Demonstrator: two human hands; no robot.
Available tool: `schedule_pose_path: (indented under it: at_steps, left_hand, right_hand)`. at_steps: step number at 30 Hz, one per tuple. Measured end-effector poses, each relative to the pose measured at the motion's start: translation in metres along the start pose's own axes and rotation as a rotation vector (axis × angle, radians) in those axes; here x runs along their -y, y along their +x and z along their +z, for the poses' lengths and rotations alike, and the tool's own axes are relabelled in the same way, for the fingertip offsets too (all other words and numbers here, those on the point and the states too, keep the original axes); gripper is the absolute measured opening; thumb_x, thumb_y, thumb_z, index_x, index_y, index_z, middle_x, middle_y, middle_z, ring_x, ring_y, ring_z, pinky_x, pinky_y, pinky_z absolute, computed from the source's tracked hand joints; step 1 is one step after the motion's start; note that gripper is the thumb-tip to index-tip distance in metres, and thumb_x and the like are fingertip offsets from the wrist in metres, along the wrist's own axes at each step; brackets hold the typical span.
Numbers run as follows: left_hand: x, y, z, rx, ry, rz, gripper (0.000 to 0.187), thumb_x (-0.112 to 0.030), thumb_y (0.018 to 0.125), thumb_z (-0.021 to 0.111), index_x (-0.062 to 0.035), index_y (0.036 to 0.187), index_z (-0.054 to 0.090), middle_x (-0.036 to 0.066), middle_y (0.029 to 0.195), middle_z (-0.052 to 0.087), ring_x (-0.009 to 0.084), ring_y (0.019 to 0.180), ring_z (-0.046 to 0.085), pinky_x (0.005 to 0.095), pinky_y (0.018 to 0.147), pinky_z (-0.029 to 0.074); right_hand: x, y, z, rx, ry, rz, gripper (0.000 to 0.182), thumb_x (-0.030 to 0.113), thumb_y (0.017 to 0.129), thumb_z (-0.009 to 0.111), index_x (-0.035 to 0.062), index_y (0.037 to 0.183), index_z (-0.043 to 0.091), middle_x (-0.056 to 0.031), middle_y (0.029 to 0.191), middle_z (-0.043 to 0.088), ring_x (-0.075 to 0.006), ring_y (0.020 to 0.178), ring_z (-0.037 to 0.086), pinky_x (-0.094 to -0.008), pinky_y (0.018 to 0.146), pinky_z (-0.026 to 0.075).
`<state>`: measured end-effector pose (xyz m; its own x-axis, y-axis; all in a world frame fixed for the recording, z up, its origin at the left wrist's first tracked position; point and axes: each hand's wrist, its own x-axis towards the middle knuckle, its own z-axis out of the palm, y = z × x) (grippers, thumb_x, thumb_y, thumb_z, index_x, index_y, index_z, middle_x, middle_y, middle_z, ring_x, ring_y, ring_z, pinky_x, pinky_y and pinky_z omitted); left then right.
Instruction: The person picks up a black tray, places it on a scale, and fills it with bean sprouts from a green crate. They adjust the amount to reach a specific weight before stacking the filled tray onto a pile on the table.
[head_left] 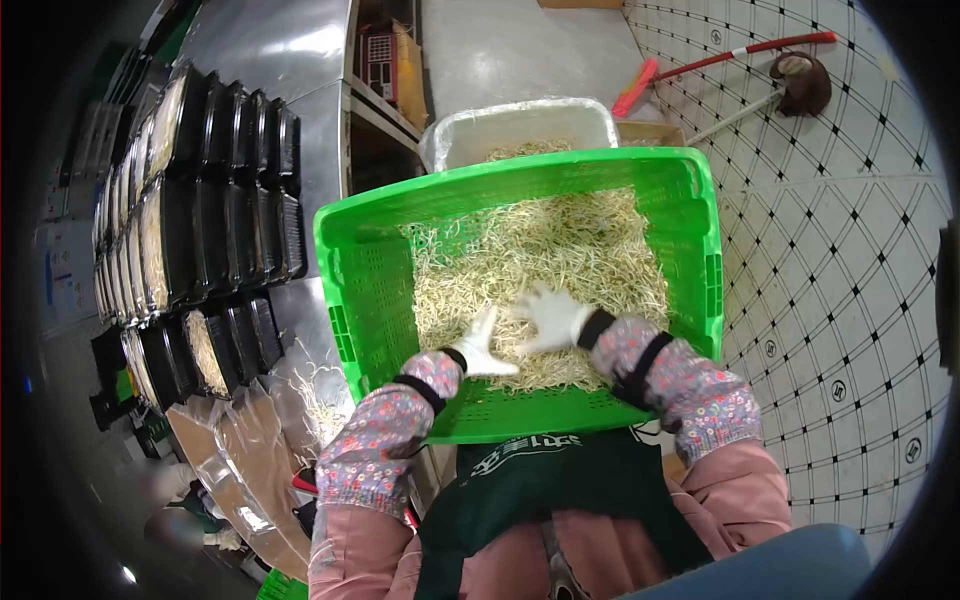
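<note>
A green plastic crate (520, 425) with perforated walls stands in front of me, its floor covered by a loose layer of bean sprouts (540, 240). My left hand (482, 348), in a white glove, rests at the near left part of the sprouts with thumb and fingers apart, holding nothing. To its right, my right hand (552, 318), also gloved in white, is spread over the sprouts and slightly smeared by motion. Its fingertips are at or in the sprouts, and no gripped clump shows.
Black trays (205, 220) of sprouts are stacked on the steel table (322, 140) at left, with loose sprouts (320, 405) near its edge. A white tub (530, 125) with sprouts stands beyond the crate. A red-handled tool (740, 52) lies on the tiled floor.
</note>
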<state>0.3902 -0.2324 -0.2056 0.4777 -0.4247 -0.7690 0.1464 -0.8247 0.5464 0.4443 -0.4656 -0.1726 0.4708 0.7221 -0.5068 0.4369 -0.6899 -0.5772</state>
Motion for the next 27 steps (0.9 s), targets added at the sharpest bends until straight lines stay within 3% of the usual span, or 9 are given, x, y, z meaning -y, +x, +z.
schedule_pose_path:
  at_steps: [5, 10, 13, 17, 18, 19, 22, 24, 27]
  left_hand:
    - [-0.042, -0.046, 0.013, 0.277, 0.041, 0.082, 0.120, -0.044, 0.073, 0.076, -0.0087, 0.154, -0.004, 0.032, 0.154, 0.011, 0.0459, 0.139, 0.028, 0.0440, 0.113, 0.030]
    - [-0.031, -0.034, 0.030, -0.001, 0.131, 0.075, 0.130, -0.043, 0.066, 0.083, -0.0110, 0.153, -0.008, 0.032, 0.154, 0.014, 0.0508, 0.133, 0.035, 0.0465, 0.112, 0.032]
    - [-0.066, -0.026, 0.022, -0.010, 0.259, -0.040, 0.134, -0.046, 0.063, 0.084, -0.0087, 0.153, -0.008, 0.033, 0.150, 0.020, 0.0476, 0.130, 0.040, 0.0457, 0.108, 0.038]
    - [-0.073, -0.006, 0.017, 0.029, 0.389, -0.072, 0.115, -0.032, 0.070, 0.079, -0.0108, 0.153, 0.002, 0.030, 0.139, 0.035, 0.0445, 0.107, 0.059, 0.0476, 0.086, 0.052]
    - [-0.061, -0.002, 0.022, -0.087, 0.343, -0.033, 0.096, -0.025, 0.073, 0.076, -0.0120, 0.150, 0.021, 0.027, 0.130, 0.047, 0.0410, 0.099, 0.063, 0.0474, 0.079, 0.053]
    - [-0.057, -0.004, 0.017, -0.090, 0.345, -0.034, 0.096, -0.025, 0.073, 0.076, -0.0120, 0.150, 0.021, 0.027, 0.130, 0.047, 0.0410, 0.099, 0.063, 0.0474, 0.079, 0.053]
    - [-0.057, -0.025, -0.009, -0.217, 0.354, 0.097, 0.050, -0.022, 0.078, 0.069, -0.0105, 0.123, 0.052, 0.019, 0.106, 0.061, 0.0363, 0.090, 0.065, 0.0461, 0.076, 0.053]
    - [-0.056, -0.029, -0.009, -0.351, 0.356, 0.201, 0.053, -0.017, 0.076, 0.069, -0.0142, 0.126, 0.052, 0.017, 0.113, 0.060, 0.0354, 0.089, 0.065, 0.0444, 0.075, 0.054]
    - [-0.103, -0.026, -0.008, -0.320, 0.341, 0.340, 0.072, -0.008, 0.074, 0.069, -0.0185, 0.139, 0.043, 0.013, 0.125, 0.055, 0.0344, 0.107, 0.059, 0.0441, 0.084, 0.053]
  right_hand:
    - [0.006, -0.103, -0.004, 0.140, -0.278, -0.205, 0.066, 0.028, 0.071, 0.075, 0.0162, 0.132, 0.052, -0.0128, 0.139, 0.045, -0.0345, 0.132, 0.038, -0.0571, 0.093, 0.043]
    - [-0.001, -0.116, 0.014, -0.077, -0.388, -0.101, 0.083, 0.011, 0.075, 0.068, 0.0240, 0.149, 0.032, -0.0151, 0.153, 0.028, -0.0449, 0.133, 0.034, -0.0584, 0.090, 0.045]
    - [0.007, -0.086, 0.016, -0.016, -0.367, -0.065, 0.081, 0.009, 0.079, 0.064, 0.0251, 0.150, 0.029, -0.0158, 0.155, 0.022, -0.0481, 0.133, 0.035, -0.0587, 0.090, 0.046]
    - [-0.004, -0.067, 0.010, 0.044, -0.119, -0.041, 0.052, 0.011, 0.078, 0.064, 0.0160, 0.129, 0.054, -0.0152, 0.130, 0.053, -0.0377, 0.116, 0.054, -0.0456, 0.082, 0.052]
    - [-0.009, -0.069, 0.010, -0.117, -0.138, 0.002, 0.035, 0.015, 0.079, 0.066, 0.0118, 0.113, 0.062, -0.0118, 0.109, 0.062, -0.0325, 0.101, 0.061, -0.0415, 0.078, 0.053]
    - [-0.015, -0.073, 0.004, -0.119, -0.140, 0.000, 0.035, 0.015, 0.079, 0.066, 0.0118, 0.113, 0.062, -0.0118, 0.109, 0.062, -0.0325, 0.101, 0.061, -0.0415, 0.078, 0.053]
    - [-0.040, -0.088, -0.044, -0.288, 0.362, 0.261, 0.050, 0.031, 0.073, 0.075, 0.0097, 0.116, 0.062, -0.0169, 0.102, 0.067, -0.0325, 0.093, 0.065, -0.0400, 0.082, 0.053]
    - [-0.060, -0.090, -0.055, -0.364, 0.736, 0.257, 0.053, 0.043, 0.073, 0.074, 0.0121, 0.114, 0.063, -0.0190, 0.099, 0.069, -0.0338, 0.093, 0.066, -0.0394, 0.082, 0.053]
    - [-0.063, -0.069, -0.062, -0.347, 0.461, 0.313, 0.059, 0.044, 0.070, 0.077, 0.0119, 0.117, 0.062, -0.0168, 0.107, 0.068, -0.0335, 0.096, 0.066, -0.0398, 0.085, 0.053]
